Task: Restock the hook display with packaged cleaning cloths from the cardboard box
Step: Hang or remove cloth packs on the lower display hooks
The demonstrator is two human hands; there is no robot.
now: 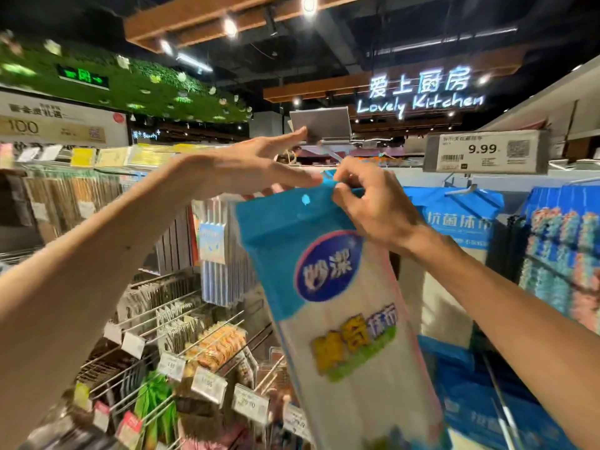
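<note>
1. Cloth pack (328, 287): pinched at top edge by right hand (373, 206), held up just under hook (329, 154), apparently not yet threaded.
2. Left hand (253, 164): fingers straight, touching upturned tag holder (319, 125).
3. Remaining: hanging this pack; box out of view.

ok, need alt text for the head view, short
The right hand pinches the top edge of a blue-and-white plastic pack of cleaning cloths, held up near a metal display hook, while the left hand touches the grey rectangular label holder with straight fingers. Similar hanging blue packs show at right under a 9.99 price tag.
</note>
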